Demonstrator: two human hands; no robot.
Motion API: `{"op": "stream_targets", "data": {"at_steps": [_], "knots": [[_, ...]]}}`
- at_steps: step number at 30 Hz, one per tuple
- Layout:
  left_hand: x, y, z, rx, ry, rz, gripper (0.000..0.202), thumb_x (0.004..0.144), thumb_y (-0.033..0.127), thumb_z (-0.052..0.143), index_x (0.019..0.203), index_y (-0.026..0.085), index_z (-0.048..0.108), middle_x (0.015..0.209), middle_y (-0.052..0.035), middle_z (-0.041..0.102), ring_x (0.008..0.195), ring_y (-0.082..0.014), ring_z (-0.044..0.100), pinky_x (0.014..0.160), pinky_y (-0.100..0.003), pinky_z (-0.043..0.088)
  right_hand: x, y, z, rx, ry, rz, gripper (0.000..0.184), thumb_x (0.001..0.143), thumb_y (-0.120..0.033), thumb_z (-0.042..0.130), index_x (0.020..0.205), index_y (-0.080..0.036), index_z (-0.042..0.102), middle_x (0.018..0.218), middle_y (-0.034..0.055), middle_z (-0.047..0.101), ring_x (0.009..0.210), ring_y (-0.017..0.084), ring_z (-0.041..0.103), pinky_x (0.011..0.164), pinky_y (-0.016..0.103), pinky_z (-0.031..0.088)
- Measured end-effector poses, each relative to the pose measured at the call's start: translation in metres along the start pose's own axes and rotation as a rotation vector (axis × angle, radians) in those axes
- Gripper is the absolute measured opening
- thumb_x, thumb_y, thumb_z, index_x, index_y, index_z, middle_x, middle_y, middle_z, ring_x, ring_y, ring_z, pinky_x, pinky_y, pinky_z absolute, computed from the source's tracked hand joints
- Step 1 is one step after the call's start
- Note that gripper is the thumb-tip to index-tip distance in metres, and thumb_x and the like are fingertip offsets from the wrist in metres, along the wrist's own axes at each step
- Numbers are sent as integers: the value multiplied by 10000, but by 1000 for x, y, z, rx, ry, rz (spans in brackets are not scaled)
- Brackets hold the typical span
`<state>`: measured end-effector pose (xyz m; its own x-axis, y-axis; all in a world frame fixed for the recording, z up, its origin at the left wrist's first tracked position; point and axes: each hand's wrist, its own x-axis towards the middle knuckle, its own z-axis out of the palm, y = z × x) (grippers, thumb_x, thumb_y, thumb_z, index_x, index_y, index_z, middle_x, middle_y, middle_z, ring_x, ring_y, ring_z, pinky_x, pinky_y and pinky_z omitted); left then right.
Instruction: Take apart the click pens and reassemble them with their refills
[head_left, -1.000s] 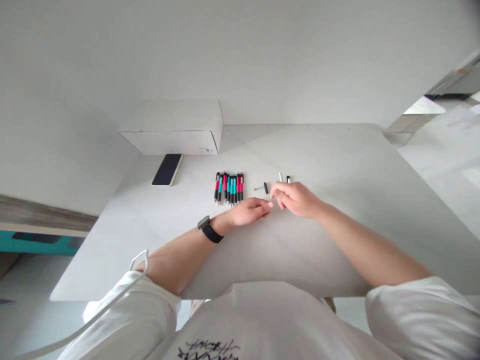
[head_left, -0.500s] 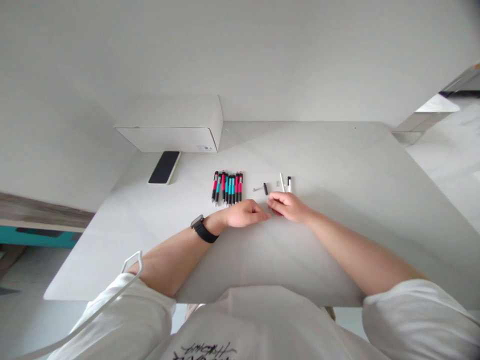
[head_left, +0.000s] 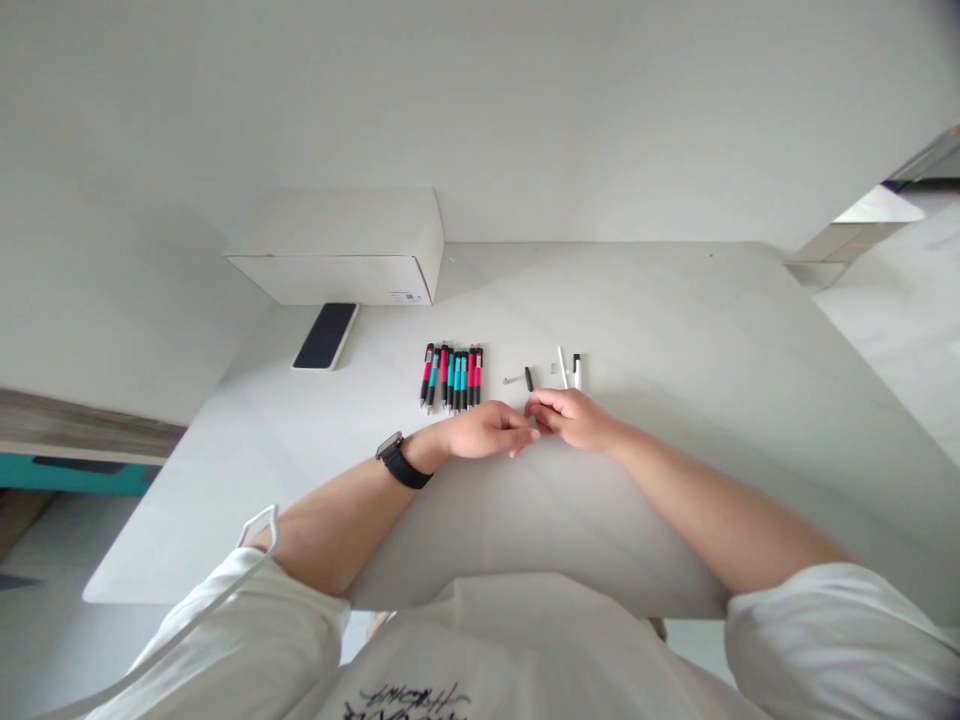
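My left hand (head_left: 491, 430) and my right hand (head_left: 568, 416) meet fingertip to fingertip over the near middle of the table. Both have their fingers closed in a pinch; whatever lies between them is hidden or too small to name. Just beyond my left hand, several red and teal pens (head_left: 453, 378) with black grips lie in a row. Beyond my right hand are a short black grip piece (head_left: 529, 379), a small metal tip (head_left: 511, 380), a thin white tube (head_left: 562, 366) and a white barrel with a black clip (head_left: 577, 370).
A white box (head_left: 337, 279) stands at the back left of the white table (head_left: 645, 310), against the wall. In front of it lies a phone (head_left: 327, 336). A white cable (head_left: 202, 620) runs by my left arm.
My right hand has moved slightly left and its fingers have shifted against my left fingertips. The pens and small parts look unmoved, apart from a slight shift of the view.
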<state>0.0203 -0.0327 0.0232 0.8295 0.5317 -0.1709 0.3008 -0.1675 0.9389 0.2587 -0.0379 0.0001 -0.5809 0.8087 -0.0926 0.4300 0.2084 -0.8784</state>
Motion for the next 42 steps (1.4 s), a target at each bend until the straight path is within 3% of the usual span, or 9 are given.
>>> {"op": "stream_targets", "data": {"at_steps": [6,10,12,14,18,24,31,36,42], "knots": [[-5,-5,4,72,62,32,609,1016,608,500,585,191,398,530,34,370,495,-91,314,511,-280,248,1,0,0,-64,25,-22,218,1003,-412,558,970,-247,697,806,-7,708,707,167,611,663,272,429],[-9,-2,5,430,475,190,517,1071,460,444,625,199,452,616,-8,465,593,-137,438,617,-307,350,1,-1,0,-105,37,-62,195,1002,-375,558,937,-256,698,759,-13,698,692,172,616,673,283,434],[-8,0,2,629,667,209,333,1065,390,470,832,201,615,779,-58,614,772,-194,570,760,-336,437,0,-3,1,-124,45,-66,182,1001,-364,565,947,-258,703,749,-16,701,682,169,622,677,284,436],[-4,-2,-2,806,747,212,240,1055,330,485,1136,194,665,1009,-109,692,987,-251,613,917,-388,457,-1,-6,2,-165,62,-79,180,1009,-367,567,963,-260,705,757,-16,711,672,162,626,675,282,437],[3,-11,-10,1041,736,83,363,1046,257,491,1387,254,616,1200,-113,685,1117,-296,580,969,-447,428,-4,-14,-3,-332,180,-233,204,1050,-338,520,1026,-263,709,897,17,758,768,171,663,746,291,466],[9,-25,-15,1079,656,50,255,1021,213,547,1162,294,743,1107,-83,719,1089,-291,580,971,-470,405,1,-21,-34,-623,397,-345,212,1035,-241,545,1129,-265,734,1009,57,763,944,235,676,899,362,501],[12,-25,-18,974,733,77,160,1027,251,570,1015,251,729,990,-64,747,994,-265,609,946,-439,411,35,-7,-50,-859,230,-312,414,948,-62,571,1241,-281,765,1104,79,726,1047,260,614,975,401,472],[10,-21,-20,843,850,117,165,1052,289,548,1035,232,702,1001,-56,747,982,-238,638,932,-395,429,61,5,-47,-904,110,-313,268,900,-97,682,1037,-279,824,1133,77,722,1079,270,593,982,407,442],[11,-23,-21,768,931,161,162,1053,259,539,1062,232,698,1058,-59,752,1047,-240,657,978,-399,440,56,3,-47,-802,176,-311,247,941,-110,634,1085,-257,770,1092,69,745,1079,262,639,976,410,465]]}}
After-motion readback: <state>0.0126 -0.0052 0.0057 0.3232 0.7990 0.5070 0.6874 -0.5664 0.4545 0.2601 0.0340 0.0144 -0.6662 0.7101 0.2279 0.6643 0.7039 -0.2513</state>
